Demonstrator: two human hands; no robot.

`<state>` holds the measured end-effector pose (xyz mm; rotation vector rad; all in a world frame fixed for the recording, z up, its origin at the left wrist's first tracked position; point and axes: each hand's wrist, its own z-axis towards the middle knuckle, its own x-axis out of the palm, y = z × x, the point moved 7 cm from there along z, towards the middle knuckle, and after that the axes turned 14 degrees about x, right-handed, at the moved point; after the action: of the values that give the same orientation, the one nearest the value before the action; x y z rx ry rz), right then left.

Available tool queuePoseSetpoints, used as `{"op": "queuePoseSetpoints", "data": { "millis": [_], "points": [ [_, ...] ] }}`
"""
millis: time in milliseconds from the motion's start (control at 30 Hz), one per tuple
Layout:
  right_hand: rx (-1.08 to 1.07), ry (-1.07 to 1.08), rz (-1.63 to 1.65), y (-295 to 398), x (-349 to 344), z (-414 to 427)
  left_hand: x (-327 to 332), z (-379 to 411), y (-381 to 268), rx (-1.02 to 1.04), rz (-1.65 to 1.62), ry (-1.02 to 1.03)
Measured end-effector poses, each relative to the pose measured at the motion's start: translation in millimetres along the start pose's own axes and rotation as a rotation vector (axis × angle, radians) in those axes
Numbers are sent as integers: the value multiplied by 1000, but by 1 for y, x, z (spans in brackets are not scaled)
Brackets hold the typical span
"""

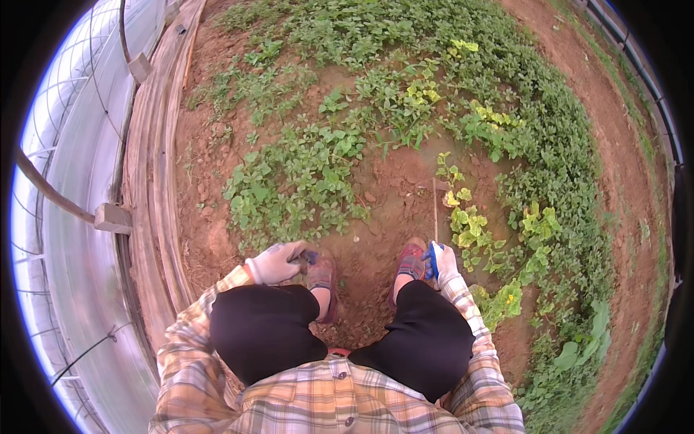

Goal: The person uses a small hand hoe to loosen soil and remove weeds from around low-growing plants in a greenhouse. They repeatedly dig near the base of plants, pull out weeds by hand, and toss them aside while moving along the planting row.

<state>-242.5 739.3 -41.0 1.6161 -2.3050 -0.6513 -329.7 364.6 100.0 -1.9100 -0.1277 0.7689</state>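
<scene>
My right hand (444,261), in a white work glove with a blue coated palm, is closed around the thin handle of a long-handled tool (435,211). The tool points away from me over bare soil. Its far end, by the yellowing vine, looks like a flat, soil-coloured hoe blade, though it is hard to make out. My left hand (277,263), also gloved, hovers by my left knee near the shoe. Its fingers are curled, and whether they hold anything is hidden. Low green weeds (298,184) grow just beyond it. A yellow-leaved vine (469,225) stands right of the tool.
My patterned shoes (409,260) rest on reddish soil (352,304). Wooden boards (154,163) and plastic greenhouse sheeting (89,217) with poles run along the left. Dense weeds (558,141) cover the far and right side, bordered by a bare soil strip (623,179).
</scene>
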Motion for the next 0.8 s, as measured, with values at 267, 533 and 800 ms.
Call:
{"op": "queuePoseSetpoints", "data": {
  "millis": [267, 533, 800],
  "points": [
    [29, 58, -128, -3, 23, 11, 1, 19, 2, -7, 212, 318],
    [58, -19, -193, 24, 31, 11, 29, 169, 11, 274, 392, 231],
    [31, -85, -376, 49, 47, 15, 10, 264, 83, -171, 1000, 192]
  ]
}}
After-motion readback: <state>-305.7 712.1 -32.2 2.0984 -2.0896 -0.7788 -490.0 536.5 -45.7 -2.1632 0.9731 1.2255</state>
